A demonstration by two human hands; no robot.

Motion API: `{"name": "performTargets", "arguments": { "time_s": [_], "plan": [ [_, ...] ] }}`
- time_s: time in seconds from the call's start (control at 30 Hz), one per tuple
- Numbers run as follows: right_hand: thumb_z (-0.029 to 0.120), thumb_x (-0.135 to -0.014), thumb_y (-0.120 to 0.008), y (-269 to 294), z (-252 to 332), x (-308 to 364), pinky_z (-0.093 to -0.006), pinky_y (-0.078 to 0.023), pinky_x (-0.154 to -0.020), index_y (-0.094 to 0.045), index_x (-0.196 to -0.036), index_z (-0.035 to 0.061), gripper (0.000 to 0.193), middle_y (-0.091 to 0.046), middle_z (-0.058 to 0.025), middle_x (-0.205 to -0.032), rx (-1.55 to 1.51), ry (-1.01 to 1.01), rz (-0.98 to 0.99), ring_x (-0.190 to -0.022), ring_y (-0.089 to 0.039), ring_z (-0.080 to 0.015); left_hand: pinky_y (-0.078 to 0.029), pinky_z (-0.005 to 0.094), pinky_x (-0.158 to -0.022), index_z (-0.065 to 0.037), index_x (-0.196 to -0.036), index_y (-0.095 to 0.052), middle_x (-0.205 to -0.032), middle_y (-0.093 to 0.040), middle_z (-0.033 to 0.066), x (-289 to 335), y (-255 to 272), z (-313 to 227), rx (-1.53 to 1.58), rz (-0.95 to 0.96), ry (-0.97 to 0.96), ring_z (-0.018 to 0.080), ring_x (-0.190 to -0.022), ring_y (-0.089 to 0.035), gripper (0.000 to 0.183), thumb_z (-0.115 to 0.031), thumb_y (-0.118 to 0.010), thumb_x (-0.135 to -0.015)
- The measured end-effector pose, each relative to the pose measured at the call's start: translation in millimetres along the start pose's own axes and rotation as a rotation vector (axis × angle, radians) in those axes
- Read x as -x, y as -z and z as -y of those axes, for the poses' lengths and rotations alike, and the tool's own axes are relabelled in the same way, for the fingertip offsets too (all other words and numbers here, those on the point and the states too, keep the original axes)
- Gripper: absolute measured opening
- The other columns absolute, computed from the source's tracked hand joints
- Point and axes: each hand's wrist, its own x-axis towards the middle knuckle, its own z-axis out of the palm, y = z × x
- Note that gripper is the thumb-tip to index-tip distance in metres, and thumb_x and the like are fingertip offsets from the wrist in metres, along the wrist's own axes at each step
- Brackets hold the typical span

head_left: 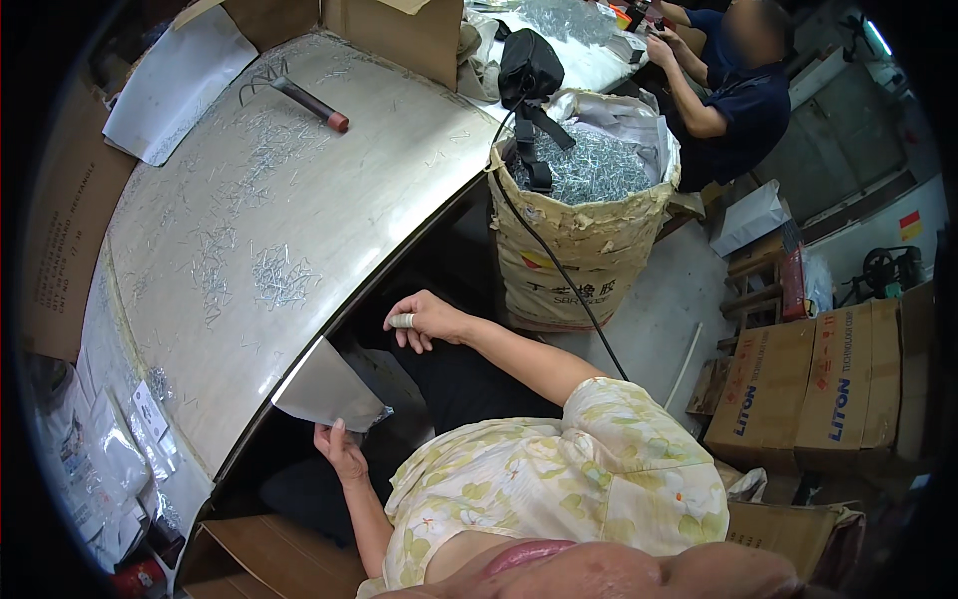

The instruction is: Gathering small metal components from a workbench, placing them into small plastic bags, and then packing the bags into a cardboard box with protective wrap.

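Note:
My left hand (342, 451) is closed on the lower edge of a flat white pouch or folded sheet (327, 385), its thumb on top. The pouch is tilted at the table's edge, and a small shiny bit shows at its lower right corner; its contents are hidden. To the right of it, my right hand (429, 319) hovers over my dark-clad lap. Its fingers are loosely bent and apart, one wrapped in pale tape, and nothing shows in them. Small thin metal pieces (282, 277) lie scattered on the metal-topped table (329, 190).
A hand rake (309, 103) with a red-ended handle lies on the table's far part. Beyond my right arm stands a big sack (559, 270) full of metal pieces, a black bag (530, 68) at its rim. A co-worker (743, 100) sits behind it. Cartons (813, 384) stand right.

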Motion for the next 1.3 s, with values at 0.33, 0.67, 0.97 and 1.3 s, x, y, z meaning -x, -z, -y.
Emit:
{"name": "performTargets", "arguments": {
  "time_s": [0.33,0.67,0.97,1.3],
  "plan": [
    [0.013,-0.098,-0.052,-4,-3,0,-0.0214,-0.043,-0.036,-0.064,-0.102,-0.0032,0.021,-0.065,-0.0088,-0.069,-0.001,-0.013,-0.007,-0.044,-0.058,-0.0114,-0.042,0.0329,-0.097,0.009,-0.119,-0.050,-0.112,-0.060,0.0144,8,-17,-12,0.015,-0.035,0.009,0.0214,-0.104,-0.059,0.048,-0.016,-0.064,-0.080],
    [0.011,-0.096,-0.053,-4,-4,4,-0.0209,-0.042,-0.036,-0.064,-0.100,-0.0029,0.018,-0.065,-0.0083,-0.069,-0.027,0.021,-0.029,-0.044,-0.058,-0.0113,-0.041,0.0345,-0.100,0.006,-0.121,-0.049,-0.117,-0.058,0.0141,4,-14,-6,0.103,-0.020,0.055,0.0224,-0.110,-0.057,0.045,-0.012,-0.062,-0.082],
    [0.010,-0.095,-0.053,-7,-3,8,-0.0211,-0.042,-0.036,-0.063,-0.100,-0.0029,0.017,-0.065,-0.0081,-0.069,-0.008,0.060,-0.046,-0.044,-0.058,-0.0113,-0.040,0.0333,-0.102,0.006,-0.126,-0.046,-0.122,-0.057,0.0128,5,-6,-2,0.148,-0.011,0.079,0.0220,-0.115,-0.055,0.049,-0.012,-0.060,-0.083],
    [0.009,-0.094,-0.053,-16,-9,5,-0.0224,-0.043,-0.038,-0.063,-0.101,-0.0031,0.017,-0.065,-0.0085,-0.069,0.031,0.122,-0.074,-0.046,-0.058,-0.0123,-0.040,0.0376,-0.104,0.003,-0.130,-0.046,-0.126,-0.056,0.0116,7,-20,2,0.232,-0.028,0.091,0.0234,-0.118,-0.054,0.047,-0.015,-0.057,-0.088]
  ]
}}
